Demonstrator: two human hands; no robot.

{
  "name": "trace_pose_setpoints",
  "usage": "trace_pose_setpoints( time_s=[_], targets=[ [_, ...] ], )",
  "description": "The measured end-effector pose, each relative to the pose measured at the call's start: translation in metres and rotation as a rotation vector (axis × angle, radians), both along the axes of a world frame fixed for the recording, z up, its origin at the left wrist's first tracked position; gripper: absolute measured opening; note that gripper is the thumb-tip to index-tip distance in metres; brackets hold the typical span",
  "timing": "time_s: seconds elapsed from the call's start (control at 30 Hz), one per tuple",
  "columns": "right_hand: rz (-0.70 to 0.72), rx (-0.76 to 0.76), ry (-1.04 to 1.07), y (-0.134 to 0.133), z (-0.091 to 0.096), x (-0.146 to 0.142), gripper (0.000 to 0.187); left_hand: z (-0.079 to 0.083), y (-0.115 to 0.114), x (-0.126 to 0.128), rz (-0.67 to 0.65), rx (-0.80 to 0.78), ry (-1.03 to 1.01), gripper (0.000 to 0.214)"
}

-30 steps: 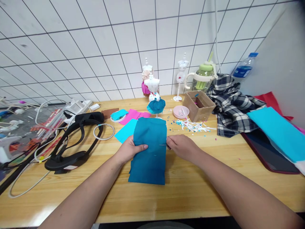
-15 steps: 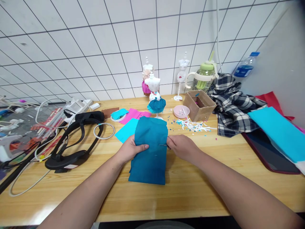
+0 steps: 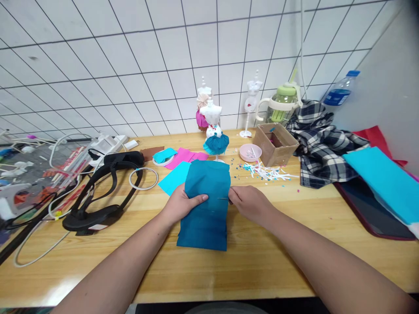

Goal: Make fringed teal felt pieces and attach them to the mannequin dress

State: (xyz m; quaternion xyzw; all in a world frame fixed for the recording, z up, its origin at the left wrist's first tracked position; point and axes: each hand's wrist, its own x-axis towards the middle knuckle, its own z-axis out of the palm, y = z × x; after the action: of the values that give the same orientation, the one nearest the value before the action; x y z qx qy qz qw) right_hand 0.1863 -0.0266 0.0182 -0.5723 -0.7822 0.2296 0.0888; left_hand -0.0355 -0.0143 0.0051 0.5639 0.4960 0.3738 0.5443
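Observation:
A folded sheet of teal crepe paper (image 3: 203, 222) is held upright above the table in front of me. My left hand (image 3: 183, 203) pinches its left edge, thumb on the near face and fingers behind it. At the right edge, my right hand (image 3: 246, 201) is closed on small scissors (image 3: 223, 199); a thin metal blade lies across the paper, while the handles are hidden in my fingers. Just behind the paper stands a small white dress form (image 3: 211, 114) wearing a ruffled teal skirt (image 3: 216, 144).
Further back are two more dress forms, one being a bare white form (image 3: 253, 93). A pink dish (image 3: 250, 152), paper scraps (image 3: 268, 172) and a cardboard box (image 3: 276, 146) sit right of centre. A black headset (image 3: 98, 218) lies left; plaid cloth (image 3: 322, 144) lies right.
My left thumb has slid slightly to the right over the paper. The scissor blade stays at the paper's right edge, and the view has shifted a little.

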Motion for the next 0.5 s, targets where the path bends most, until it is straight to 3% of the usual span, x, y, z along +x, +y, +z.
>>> trace_pose_setpoints(
  time_s=[0.5],
  targets=[
    [-0.036,0.034,0.004,-0.0013,-0.0003,0.0001,0.042,-0.0040,0.0003,-0.0012,0.030,0.060,0.015,0.063]
  ],
)
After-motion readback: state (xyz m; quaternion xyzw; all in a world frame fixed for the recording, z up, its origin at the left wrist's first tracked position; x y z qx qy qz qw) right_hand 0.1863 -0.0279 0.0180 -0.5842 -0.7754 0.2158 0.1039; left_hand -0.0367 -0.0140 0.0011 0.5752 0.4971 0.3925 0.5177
